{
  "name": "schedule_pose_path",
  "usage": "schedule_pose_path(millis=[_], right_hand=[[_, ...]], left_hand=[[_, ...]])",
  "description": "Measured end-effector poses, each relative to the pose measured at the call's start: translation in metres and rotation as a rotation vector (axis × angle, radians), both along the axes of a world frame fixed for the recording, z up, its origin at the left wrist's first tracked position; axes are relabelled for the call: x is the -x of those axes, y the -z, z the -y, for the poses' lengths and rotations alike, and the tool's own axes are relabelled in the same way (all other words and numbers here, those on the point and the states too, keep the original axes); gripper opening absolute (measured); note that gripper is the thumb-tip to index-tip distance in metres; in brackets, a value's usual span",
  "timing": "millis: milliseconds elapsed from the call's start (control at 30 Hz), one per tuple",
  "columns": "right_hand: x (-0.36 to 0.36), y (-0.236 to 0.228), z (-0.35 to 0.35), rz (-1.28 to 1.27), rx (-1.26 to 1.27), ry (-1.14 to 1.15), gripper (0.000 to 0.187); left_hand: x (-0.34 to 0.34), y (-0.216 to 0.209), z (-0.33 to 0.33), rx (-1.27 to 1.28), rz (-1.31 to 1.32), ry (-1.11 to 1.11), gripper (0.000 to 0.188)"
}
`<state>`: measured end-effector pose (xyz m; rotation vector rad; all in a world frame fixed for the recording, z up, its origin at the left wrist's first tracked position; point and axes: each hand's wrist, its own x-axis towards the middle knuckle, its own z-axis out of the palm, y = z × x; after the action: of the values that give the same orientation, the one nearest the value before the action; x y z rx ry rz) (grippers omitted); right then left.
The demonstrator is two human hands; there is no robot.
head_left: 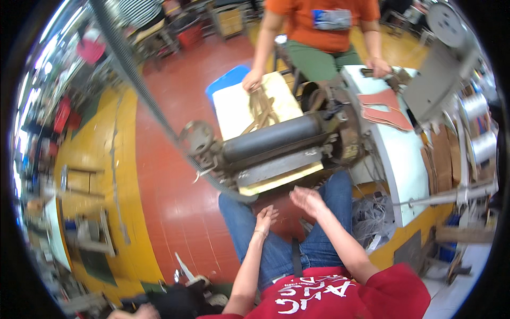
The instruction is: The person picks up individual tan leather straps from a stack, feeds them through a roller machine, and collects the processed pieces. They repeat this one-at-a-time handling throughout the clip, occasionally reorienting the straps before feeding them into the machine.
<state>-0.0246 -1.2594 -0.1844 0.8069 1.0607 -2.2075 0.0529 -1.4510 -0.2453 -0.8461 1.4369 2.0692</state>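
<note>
My left hand (pixel 266 218) is over my lap with its fingers loosely bent and apart, holding nothing that I can see. Palm partly up, my right hand (pixel 308 201) is open and bare, close to the front of a roller machine (pixel 281 166). The machine has a dark cylinder (pixel 273 135) across it and a pale yellow board (pixel 284 178) along its near side. Behind the cylinder, brown strips (pixel 261 106) lie on a cream-coloured board (pixel 226 114). Neither of my hands touches the machine.
A co-worker in an orange shirt (pixel 324 32) sits opposite, one hand (pixel 253 80) on the strips, the other (pixel 378 67) by dark scraps. Salmon-coloured flat pieces (pixel 385 109) lie on a white table (pixel 396 159) at the right. A ribbed hose (pixel 143 87) crosses the left side.
</note>
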Motion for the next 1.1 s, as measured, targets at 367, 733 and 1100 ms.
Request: schedule_pose_path(millis=[367, 733, 1100], right_hand=[[-0.087, -0.034, -0.077, -0.204, -0.381, -0.371, 0.039], [-0.146, -0.187, -0.218, -0.374, -1.275, -0.469, 0.027], [-0.125, -0.251, -0.274, -0.578, -2.249, 0.314, 0.032]], left_hand=[[0.014, 0.026, 0.007, 0.031, 0.020, 0.214, 0.043], [0.020, 0.027, 0.002, 0.124, 0.079, 0.306, 0.038], [0.017, 0.019, 0.000, 0.120, 0.050, 0.251, 0.033]])
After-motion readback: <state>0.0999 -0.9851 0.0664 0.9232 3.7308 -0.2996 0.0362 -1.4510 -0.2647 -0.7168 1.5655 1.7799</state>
